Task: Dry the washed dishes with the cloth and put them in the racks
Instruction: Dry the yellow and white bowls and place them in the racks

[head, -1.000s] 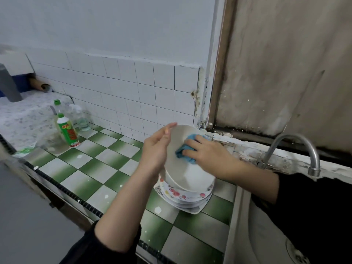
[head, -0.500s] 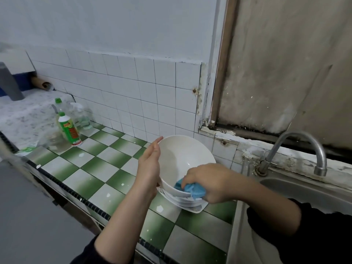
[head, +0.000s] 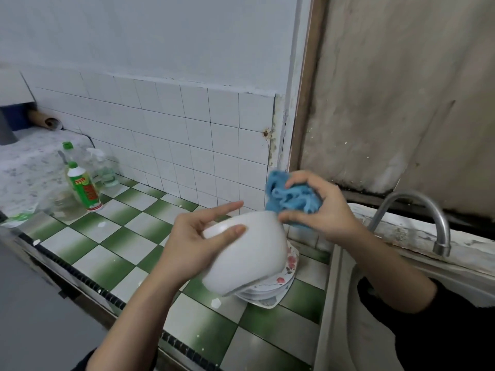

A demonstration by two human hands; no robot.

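Observation:
A white bowl [head: 249, 253] is turned so its outside faces me, just above the stack of flowered plates [head: 278, 286] on the green-and-white tiled counter. My left hand [head: 198, 242] holds the bowl by its base, thumb on the outside and index finger stretched over the top. My right hand [head: 321, 210] grips a bunched blue cloth [head: 289, 199] above the bowl's far upper edge, and its thumb touches the bowl there. No rack is in view.
A green-capped detergent bottle [head: 83, 187] and clear bottles [head: 104, 167] stand at the counter's left back. The curved metal tap [head: 417, 215] rises over the sink [head: 340, 303] at right. A tiled wall runs behind; the counter's front edge [head: 80, 279] drops off at left.
The bowl has been turned from inside-facing to outside-facing. My right hand with the cloth rose from the bowl's lower rim to above its top edge. My left hand shifted onto the base.

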